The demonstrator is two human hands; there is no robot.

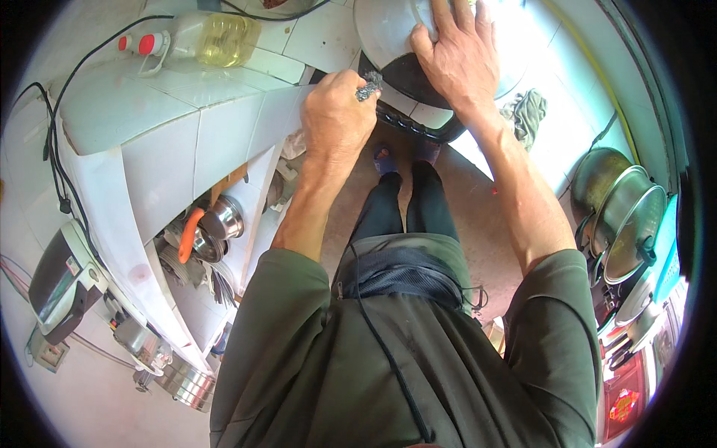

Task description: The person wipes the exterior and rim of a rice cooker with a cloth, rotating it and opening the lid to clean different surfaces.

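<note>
My left hand (339, 115) is closed around a dark wad of steel wool (368, 85), which pokes out beside the thumb at the near left edge of a large round metal pan (392, 33). On the pan's surface lies my right hand (462, 61), fingers apart, the fingertips partly cut off by the top of the view. A black patch (411, 78) covers the pan's near side. Just below it runs a black curved bar (420, 127); what it belongs to is unclear. Glare washes out the pan's right side.
A capped plastic bottle of yellow oil (224, 42) lies on the tiled counter (168, 92) at left. Right of the pan is a crumpled grey cloth (526, 117). Several metal pots (622, 207) line the right wall. Shelves below the counter hold steel bowls (224, 218) and an orange handle (191, 235).
</note>
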